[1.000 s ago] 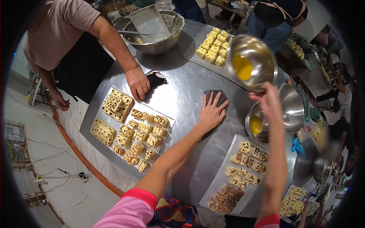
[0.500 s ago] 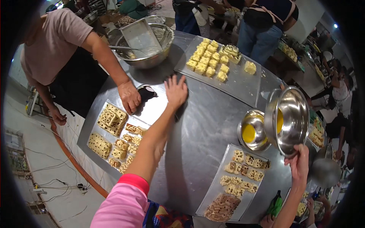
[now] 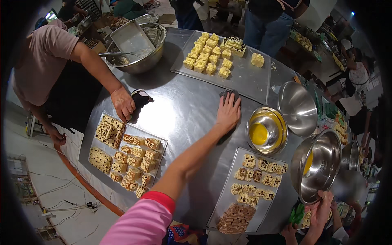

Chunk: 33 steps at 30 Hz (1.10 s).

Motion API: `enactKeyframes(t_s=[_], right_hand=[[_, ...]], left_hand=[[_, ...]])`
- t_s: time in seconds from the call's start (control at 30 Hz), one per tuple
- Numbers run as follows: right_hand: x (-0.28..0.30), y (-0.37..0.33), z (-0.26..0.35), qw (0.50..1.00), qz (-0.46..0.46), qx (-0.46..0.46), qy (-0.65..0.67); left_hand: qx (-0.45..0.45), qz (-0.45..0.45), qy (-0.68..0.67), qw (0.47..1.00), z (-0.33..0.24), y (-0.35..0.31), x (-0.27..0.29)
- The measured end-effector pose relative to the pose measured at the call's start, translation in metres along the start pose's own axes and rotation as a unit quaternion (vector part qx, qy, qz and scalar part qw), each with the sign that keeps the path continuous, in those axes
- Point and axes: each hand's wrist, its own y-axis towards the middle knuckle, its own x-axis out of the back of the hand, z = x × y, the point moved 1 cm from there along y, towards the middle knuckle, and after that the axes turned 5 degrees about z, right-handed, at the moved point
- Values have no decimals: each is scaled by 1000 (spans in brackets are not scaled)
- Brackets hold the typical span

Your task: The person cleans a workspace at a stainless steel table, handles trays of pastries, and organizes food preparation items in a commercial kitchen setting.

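Observation:
My left hand (image 3: 228,110), its arm in a pink sleeve with a red cuff, presses on a dark cloth (image 3: 233,94) on the steel table. The fingers lie stretched over the cloth. At the right, my right hand (image 3: 321,204) grips the lower rim of a large steel bowl (image 3: 326,175), which is tilted with its hollow showing. A yellow patch shows on its wall. Nearby stand a smaller steel bowl (image 3: 281,145) with yellow liquid in it and another leaning steel bowl (image 3: 298,108). Below them lies a tray (image 3: 220,200) of decorated cake pieces.
A co-worker's hand (image 3: 123,104) rests by a dark and white cloth (image 3: 141,98) at the left. Nearby is another tray (image 3: 163,149) of cake pieces. Yellow cubes fill part of the far tray (image 3: 257,83). A mixing bowl (image 3: 157,57) holds a pan and whisk.
My left hand has slid right across the table with the cloth. My right hand has brought the large bowl nearer, away from the leaning bowl. The view has shifted somewhat.

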Motion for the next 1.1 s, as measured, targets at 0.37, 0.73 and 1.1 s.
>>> enactKeyframes(t_s=[0.37, 0.73, 1.1], right_hand=[[-106, 21, -15, 984, 139, -113, 7], [-230, 63, -36, 925, 369, -69, 48], [-326, 124, -106, 943, 284, -89, 145]], left_hand=[[61, 24, 92, 994, 190, 3, 86], [115, -20, 79, 990, 92, -53, 74], [20, 64, 4, 998, 47, -137, 105]])
